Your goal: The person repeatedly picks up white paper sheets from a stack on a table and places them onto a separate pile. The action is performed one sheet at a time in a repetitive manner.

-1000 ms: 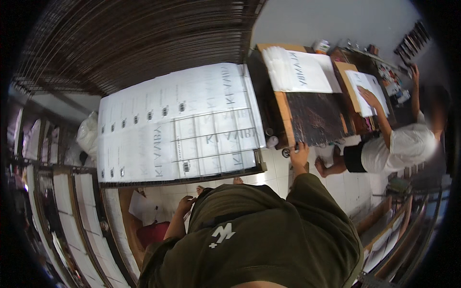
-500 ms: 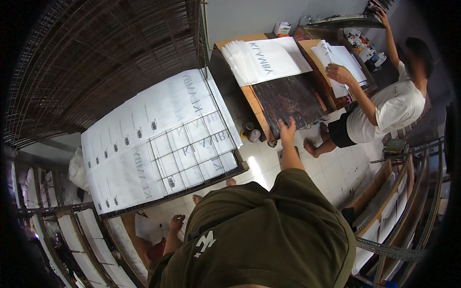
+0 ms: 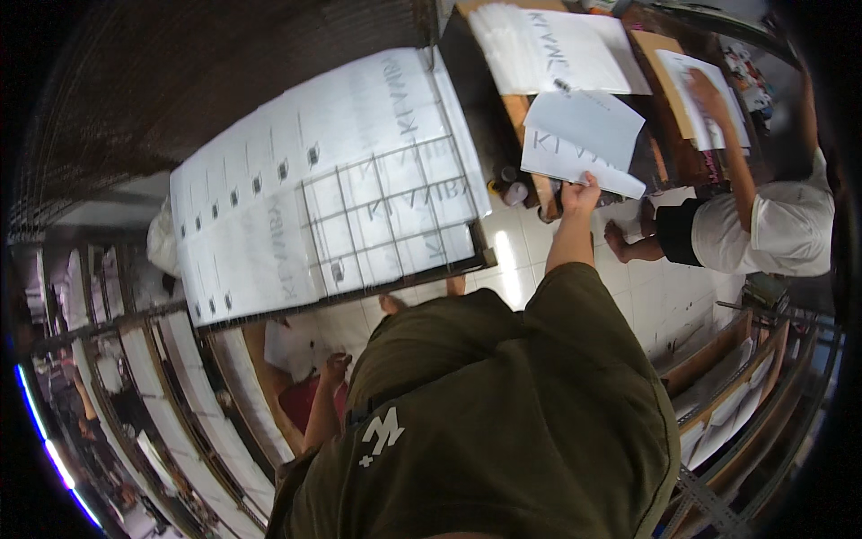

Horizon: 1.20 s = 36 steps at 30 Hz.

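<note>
My right hand (image 3: pixel 582 191) pinches the near edge of a thin white printed sheet (image 3: pixel 561 148), with the thumb on top. The sheet is bent over itself, its greyer part lying toward the far side, above the dark board on the wooden table. Down at my left side hangs my left hand (image 3: pixel 337 366), its fingers curled in and nothing visible in them. Close by on the same table is a stack of white printed sheets (image 3: pixel 593 49). Left of it, more printed sheets (image 3: pixel 260 234) lie spread over a wire rack (image 3: pixel 395 216).
A co-worker in a white shirt (image 3: pixel 772 234) stands at the right, one hand on white paper (image 3: pixel 669 76) on a board. Small containers (image 3: pixel 514 192) stand on the tiled floor by the table. Slotted shelves (image 3: pixel 171 386) fill the lower left; wooden shelves (image 3: pixel 727 377) stand lower right.
My right hand was open and empty over the dark board; now it grips a printed sheet there. The view has shifted, and the co-worker's hand now rests on the paper.
</note>
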Each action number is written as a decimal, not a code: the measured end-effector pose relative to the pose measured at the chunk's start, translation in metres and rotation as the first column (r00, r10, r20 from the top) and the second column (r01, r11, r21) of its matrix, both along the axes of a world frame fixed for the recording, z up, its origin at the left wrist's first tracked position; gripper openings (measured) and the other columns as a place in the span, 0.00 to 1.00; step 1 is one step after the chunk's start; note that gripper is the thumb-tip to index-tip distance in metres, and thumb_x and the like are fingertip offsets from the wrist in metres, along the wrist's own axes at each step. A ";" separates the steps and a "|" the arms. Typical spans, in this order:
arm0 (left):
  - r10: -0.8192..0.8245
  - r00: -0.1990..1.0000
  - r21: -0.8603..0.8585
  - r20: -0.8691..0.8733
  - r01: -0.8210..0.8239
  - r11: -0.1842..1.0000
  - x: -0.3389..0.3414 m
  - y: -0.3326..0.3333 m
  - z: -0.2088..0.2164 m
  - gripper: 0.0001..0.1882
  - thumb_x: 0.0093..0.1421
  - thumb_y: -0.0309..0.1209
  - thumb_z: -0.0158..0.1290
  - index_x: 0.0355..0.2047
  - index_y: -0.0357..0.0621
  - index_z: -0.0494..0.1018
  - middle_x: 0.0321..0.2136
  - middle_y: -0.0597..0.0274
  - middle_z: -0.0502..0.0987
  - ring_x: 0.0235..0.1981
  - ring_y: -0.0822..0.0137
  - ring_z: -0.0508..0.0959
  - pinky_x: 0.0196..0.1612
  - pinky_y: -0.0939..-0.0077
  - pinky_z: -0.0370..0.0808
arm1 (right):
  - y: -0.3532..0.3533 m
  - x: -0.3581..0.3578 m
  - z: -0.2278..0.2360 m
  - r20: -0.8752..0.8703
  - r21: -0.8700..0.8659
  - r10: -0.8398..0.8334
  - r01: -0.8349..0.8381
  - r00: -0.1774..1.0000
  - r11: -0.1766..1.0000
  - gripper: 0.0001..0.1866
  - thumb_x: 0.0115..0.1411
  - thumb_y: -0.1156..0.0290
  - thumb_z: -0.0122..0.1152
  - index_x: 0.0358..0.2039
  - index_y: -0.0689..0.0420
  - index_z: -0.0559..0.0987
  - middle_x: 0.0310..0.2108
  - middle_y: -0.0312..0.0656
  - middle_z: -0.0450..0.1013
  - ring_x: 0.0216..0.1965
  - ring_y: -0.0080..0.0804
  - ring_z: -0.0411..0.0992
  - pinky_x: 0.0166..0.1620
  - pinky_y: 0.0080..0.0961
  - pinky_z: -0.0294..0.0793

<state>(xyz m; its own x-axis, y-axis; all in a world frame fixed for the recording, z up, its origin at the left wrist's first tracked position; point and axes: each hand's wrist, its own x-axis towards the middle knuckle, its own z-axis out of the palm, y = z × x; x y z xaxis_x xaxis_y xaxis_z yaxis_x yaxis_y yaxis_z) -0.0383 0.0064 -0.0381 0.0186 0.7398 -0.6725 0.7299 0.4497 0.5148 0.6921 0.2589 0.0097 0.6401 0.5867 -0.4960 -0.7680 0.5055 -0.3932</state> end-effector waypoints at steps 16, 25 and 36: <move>0.539 0.834 -0.260 0.118 -0.498 0.827 -0.019 -0.022 -0.004 0.27 0.52 0.45 0.54 0.45 0.37 0.69 0.34 0.49 0.76 0.34 0.63 0.75 0.38 0.72 0.70 | 0.032 -0.102 0.326 0.922 -0.365 0.370 -0.068 0.115 0.929 0.28 0.49 0.84 0.54 0.52 0.53 0.62 0.40 0.41 0.68 0.40 0.27 0.67 0.41 0.21 0.66; 0.582 0.807 -0.153 0.103 -0.565 0.811 -0.097 -0.026 -0.020 0.31 0.49 0.51 0.54 0.45 0.38 0.70 0.39 0.43 0.74 0.43 0.56 0.74 0.46 0.67 0.69 | 0.077 -0.388 0.343 0.667 -0.722 0.436 -0.383 -0.604 0.576 0.35 0.40 0.78 0.44 0.55 0.60 0.65 0.55 0.44 0.62 0.51 0.28 0.63 0.55 0.22 0.56; 0.594 0.802 -0.212 -0.063 -0.592 0.777 -0.168 -0.116 -0.052 0.29 0.45 0.52 0.57 0.37 0.38 0.73 0.35 0.48 0.76 0.41 0.54 0.75 0.42 0.66 0.71 | 0.027 -0.622 0.394 0.859 -0.486 0.300 -0.846 -0.415 0.221 0.39 0.36 0.86 0.43 0.57 0.64 0.60 0.57 0.46 0.58 0.47 0.23 0.65 0.46 0.16 0.66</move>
<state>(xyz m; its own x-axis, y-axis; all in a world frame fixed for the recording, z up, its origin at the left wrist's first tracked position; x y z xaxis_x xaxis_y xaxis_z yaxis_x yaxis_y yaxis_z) -0.2063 -0.1096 -0.0898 -0.3710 0.4466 -0.8142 0.2793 0.8898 0.3608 0.0701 0.2859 0.4039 -0.5956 0.7817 0.1848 0.0229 0.2465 -0.9689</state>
